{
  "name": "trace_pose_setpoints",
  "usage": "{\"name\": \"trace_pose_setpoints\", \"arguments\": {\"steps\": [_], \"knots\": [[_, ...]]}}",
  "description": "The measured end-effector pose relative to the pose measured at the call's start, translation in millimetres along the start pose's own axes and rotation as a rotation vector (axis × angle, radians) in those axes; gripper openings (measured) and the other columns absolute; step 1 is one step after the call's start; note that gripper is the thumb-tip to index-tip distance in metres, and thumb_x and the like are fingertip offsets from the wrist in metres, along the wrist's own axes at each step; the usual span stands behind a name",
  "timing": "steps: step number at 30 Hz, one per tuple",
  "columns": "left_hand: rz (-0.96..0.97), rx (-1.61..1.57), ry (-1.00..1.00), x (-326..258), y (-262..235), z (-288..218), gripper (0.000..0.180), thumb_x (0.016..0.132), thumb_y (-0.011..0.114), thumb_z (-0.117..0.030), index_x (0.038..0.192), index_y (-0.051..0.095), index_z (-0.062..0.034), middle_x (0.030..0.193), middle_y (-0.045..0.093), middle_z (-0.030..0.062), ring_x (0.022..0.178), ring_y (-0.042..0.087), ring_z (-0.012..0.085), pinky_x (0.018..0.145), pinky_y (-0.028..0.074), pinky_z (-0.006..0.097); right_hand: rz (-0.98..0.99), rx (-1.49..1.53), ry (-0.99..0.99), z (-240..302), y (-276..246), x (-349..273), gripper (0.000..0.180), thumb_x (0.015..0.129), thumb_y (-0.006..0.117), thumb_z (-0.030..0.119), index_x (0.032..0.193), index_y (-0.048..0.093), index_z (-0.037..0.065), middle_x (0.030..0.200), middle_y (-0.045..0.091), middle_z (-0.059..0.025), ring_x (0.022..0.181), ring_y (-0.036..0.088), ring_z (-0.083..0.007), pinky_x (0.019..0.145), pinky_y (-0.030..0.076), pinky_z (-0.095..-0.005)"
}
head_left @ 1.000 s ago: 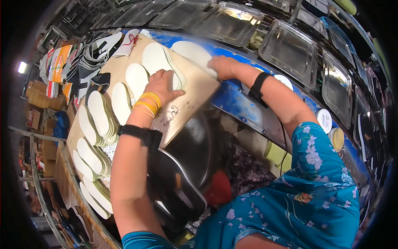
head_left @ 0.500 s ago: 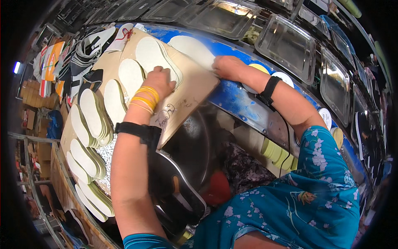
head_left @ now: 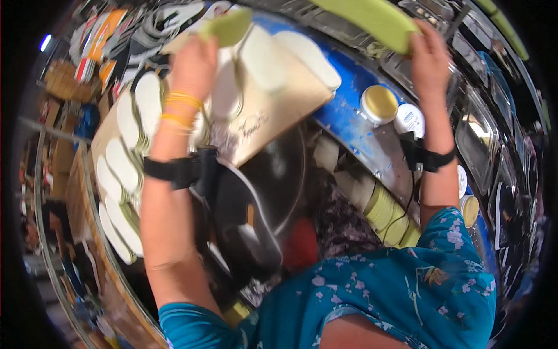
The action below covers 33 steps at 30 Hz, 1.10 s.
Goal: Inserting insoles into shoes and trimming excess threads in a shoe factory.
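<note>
My right hand [head_left: 430,58], raised at the upper right, is closed on the end of a long green shoe insole [head_left: 372,22]. At the upper left my left hand [head_left: 196,63], blurred by motion, is closed on a smaller-looking green insole [head_left: 229,27], seen foreshortened. Below and between the hands, white-faced insoles lie on a tan board; one white insole [head_left: 264,58] is near its middle and another insole [head_left: 308,57] overhangs its far right edge onto the blue surface. Several overlapping stacks of insoles [head_left: 125,122] run down the board's left side.
The tan board [head_left: 279,110] rests by a blue worktop [head_left: 343,75]. A tub with a yellow lid [head_left: 381,103] and a white-lidded tub [head_left: 410,120] stand right of it. Clear plastic trays [head_left: 474,134] line the far right. Shoe parts [head_left: 110,35] pile up at the upper left.
Both hands have risen from the insoles on the board and worktop, each now with a green insole in it. The right hand moved right and away; the view has shifted a little.
</note>
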<state>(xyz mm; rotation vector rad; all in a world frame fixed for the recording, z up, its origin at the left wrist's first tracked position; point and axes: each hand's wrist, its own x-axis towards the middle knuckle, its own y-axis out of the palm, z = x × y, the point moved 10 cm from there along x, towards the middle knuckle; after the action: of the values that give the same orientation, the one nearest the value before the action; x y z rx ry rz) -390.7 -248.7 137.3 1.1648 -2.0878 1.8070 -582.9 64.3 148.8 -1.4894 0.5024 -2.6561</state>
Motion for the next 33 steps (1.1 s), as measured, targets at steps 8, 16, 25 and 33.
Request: {"name": "trace_pose_setpoints", "arguments": {"steps": [8,16,25,33], "knots": [[-0.128,0.287,0.007,-227.6,-309.1,31.8,0.029,0.087,0.05,-0.019,0.106,0.052,0.004,0.093,0.057,0.0096,0.072,0.056,0.0147,0.061,0.045,0.023,0.496,0.829,0.662,55.3,-39.9,-66.9,0.02,0.084,0.05,0.01,0.097,0.059,-0.001,0.085,0.062,-0.007,0.072,0.059,-0.01,0.062,0.048,-0.0198],[-0.144,-0.309,-1.06,-418.5,-362.8,-21.9,0.026,0.088,0.049,-0.024,0.098,0.057,-0.001,0.077,0.06,0.0056,0.063,0.058,0.0104,0.049,0.044,0.021,0.861,0.697,0.357,206.9,-55.2,-114.8,0.012,0.08,0.057,0.01,0.084,0.063,0.001,0.077,0.062,-0.0023,0.064,0.057,-0.0084,0.055,0.046,-0.0214],[0.485,0.201,-0.094,-382.2,-203.6,-167.2,0.038,0.077,0.046,-0.001,0.114,0.044,0.0068,0.116,0.046,0.0232,0.108,0.046,0.0369,0.089,0.041,0.038,0.828,0.372,-1.13,392.1,-101.1,-269.5,0.033,0.071,0.052,0.017,0.098,0.051,-0.001,0.078,0.054,-0.0073,0.07,0.054,-0.0177,0.06,0.043,-0.0276],[0.505,0.224,-0.054,-360.2,-146.2,-76.6,0.027,0.074,0.047,-0.003,0.1,0.053,0.0036,0.099,0.056,0.0179,0.093,0.055,0.0286,0.079,0.046,0.036,1.009,0.461,-1.088,323.4,-24.0,-278.7,0.031,0.071,0.055,0.016,0.1,0.049,0.007,0.083,0.053,-0.0046,0.073,0.055,-0.0233,0.066,0.043,-0.0316]]}}
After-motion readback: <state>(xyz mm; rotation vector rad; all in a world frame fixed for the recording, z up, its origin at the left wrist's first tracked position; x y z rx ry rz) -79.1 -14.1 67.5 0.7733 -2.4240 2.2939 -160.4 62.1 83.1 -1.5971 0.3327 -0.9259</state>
